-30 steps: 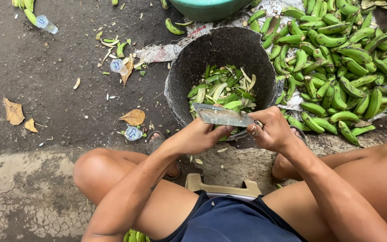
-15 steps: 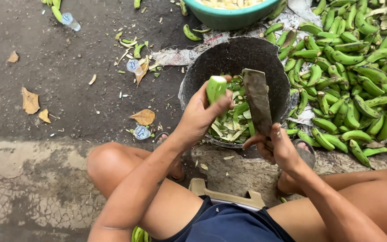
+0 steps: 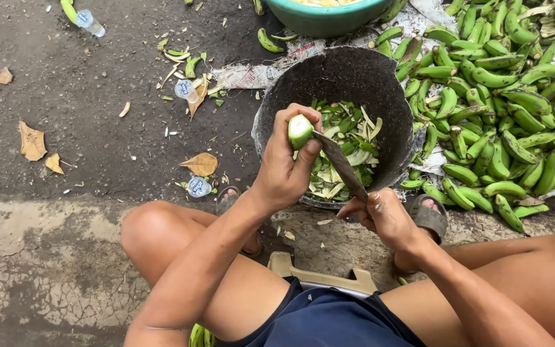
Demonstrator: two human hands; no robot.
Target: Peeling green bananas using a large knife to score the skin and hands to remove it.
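My left hand (image 3: 285,166) holds a green banana (image 3: 300,130) upright over a dark round basin (image 3: 354,74), its cut pale end facing up. My right hand (image 3: 383,213) grips the handle of a long grey knife (image 3: 342,166). The blade's tip rests against the banana's upper side. Inside the basin lies a heap of green and pale peel strips (image 3: 348,154). I sit low, both knees spread, the basin between my feet.
A big pile of green bananas (image 3: 502,109) covers the ground right of the basin. A teal bowl (image 3: 322,16) stands behind it. Dry leaves (image 3: 32,141), small plastic cups (image 3: 198,187) and peel scraps lie on the dark ground at left. A cracked concrete strip (image 3: 33,270) runs under my legs.
My left hand has lifted the banana from the basin and turned it upright. The knife has swung from lying flat across the basin to its tip touching the banana.
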